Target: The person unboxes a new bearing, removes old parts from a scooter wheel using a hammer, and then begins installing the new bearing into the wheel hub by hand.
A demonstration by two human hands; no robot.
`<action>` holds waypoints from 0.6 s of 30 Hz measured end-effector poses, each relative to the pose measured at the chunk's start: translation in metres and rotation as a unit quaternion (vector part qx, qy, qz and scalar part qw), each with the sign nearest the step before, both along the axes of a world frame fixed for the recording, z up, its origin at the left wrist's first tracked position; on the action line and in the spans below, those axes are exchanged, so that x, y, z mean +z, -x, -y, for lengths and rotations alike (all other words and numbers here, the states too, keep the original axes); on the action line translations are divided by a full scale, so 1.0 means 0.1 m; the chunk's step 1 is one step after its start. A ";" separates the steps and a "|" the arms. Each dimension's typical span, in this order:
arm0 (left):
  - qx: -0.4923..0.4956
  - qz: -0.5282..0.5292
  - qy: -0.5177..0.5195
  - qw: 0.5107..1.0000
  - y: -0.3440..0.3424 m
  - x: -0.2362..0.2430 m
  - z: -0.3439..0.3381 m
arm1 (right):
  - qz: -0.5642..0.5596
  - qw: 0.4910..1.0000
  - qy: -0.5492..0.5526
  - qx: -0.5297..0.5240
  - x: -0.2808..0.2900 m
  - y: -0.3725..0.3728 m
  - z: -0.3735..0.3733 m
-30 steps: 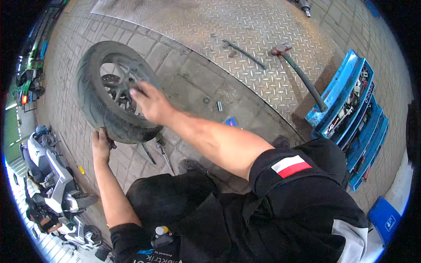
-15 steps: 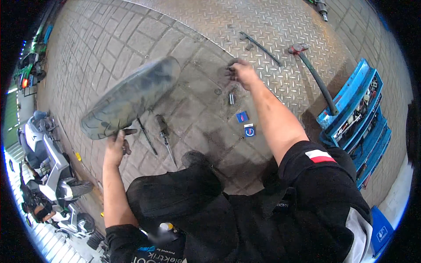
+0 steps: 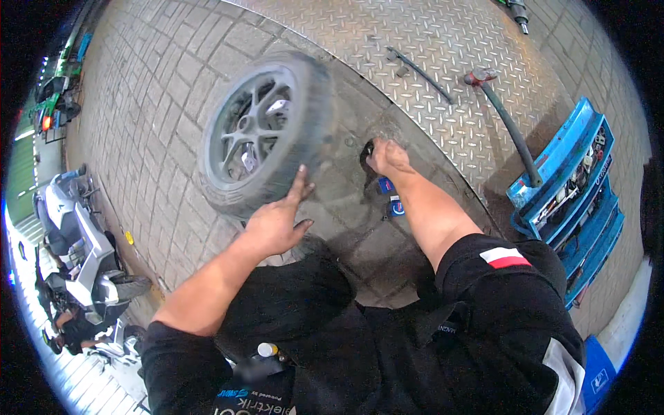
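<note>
A motorcycle wheel (image 3: 312, 117) leans tilted on the paving, its grey spoked rim facing up and left; it is blurred by motion. My left hand (image 3: 275, 223) lies against the lower side of the tyre with its fingers stretched out. To the right of the wheel, my right hand (image 3: 389, 159) is down at the ground with fingers closed round something dark, mostly hidden by the hand. Just below that hand lie two small blue packets, an upper packet (image 3: 385, 185) and a lower packet (image 3: 396, 207).
A metal tread plate (image 3: 387, 28) covers the floor ahead, with a thin dark bar (image 3: 425, 76) on it. A hammer (image 3: 508, 124) slants toward an open blue toolbox (image 3: 553, 190) at right. Motorcycles (image 3: 79, 238) stand far left, with a person (image 3: 69, 328) near them.
The wheel has turned from showing its tread to showing its rim, and moved right. My left hand has shifted right along it. My right hand has come nearer, to where a metal cylinder lay.
</note>
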State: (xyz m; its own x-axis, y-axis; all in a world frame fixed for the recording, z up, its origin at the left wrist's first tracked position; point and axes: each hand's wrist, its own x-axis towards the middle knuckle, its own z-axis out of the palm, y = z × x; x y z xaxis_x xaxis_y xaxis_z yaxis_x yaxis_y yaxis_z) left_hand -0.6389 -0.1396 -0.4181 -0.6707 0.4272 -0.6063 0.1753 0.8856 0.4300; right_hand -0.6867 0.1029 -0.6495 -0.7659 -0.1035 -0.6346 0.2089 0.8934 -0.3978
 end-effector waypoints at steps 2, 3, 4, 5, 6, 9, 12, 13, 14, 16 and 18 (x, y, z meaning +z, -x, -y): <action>-0.036 0.080 0.096 0.991 0.05 -0.06 -0.12 | 0.016 0.999 0.008 -0.040 0.15 0.05 -0.07; -0.038 0.082 0.096 0.991 0.14 -0.13 -0.11 | 0.031 0.996 0.018 -0.080 0.16 0.07 -0.10; 0.003 0.040 0.171 0.984 0.27 -0.22 -0.02 | 0.033 0.996 0.021 -0.085 0.15 0.08 -0.16; 0.043 -0.002 0.245 0.968 0.37 -0.31 0.10 | 0.009 0.988 0.043 -0.147 0.12 0.10 -0.23; 0.038 -0.004 0.248 0.968 0.47 -0.41 0.27 | -0.017 0.976 0.064 -0.208 0.09 0.15 -0.29; 0.070 -0.186 0.136 0.970 0.68 -0.65 0.52 | -0.042 0.969 0.132 -0.207 -0.01 0.28 -0.45; 0.074 -0.049 0.126 0.988 0.60 -0.64 0.18 | -0.053 0.974 0.120 -0.185 -0.23 0.30 -0.58; 0.023 -0.103 0.152 0.983 0.55 -0.77 0.29 | -0.080 0.973 0.136 -0.168 -0.21 0.34 -0.50; 0.015 -0.063 0.151 0.986 0.57 -0.79 0.26 | -0.080 0.972 0.141 -0.168 -0.19 0.37 -0.46; 0.008 -0.023 0.154 0.988 0.56 -0.85 0.31 | -0.061 0.981 0.150 -0.110 -0.16 0.39 -0.33; -0.006 0.008 0.125 0.992 0.49 -0.92 0.46 | -0.049 0.985 0.153 -0.058 -0.12 0.37 -0.13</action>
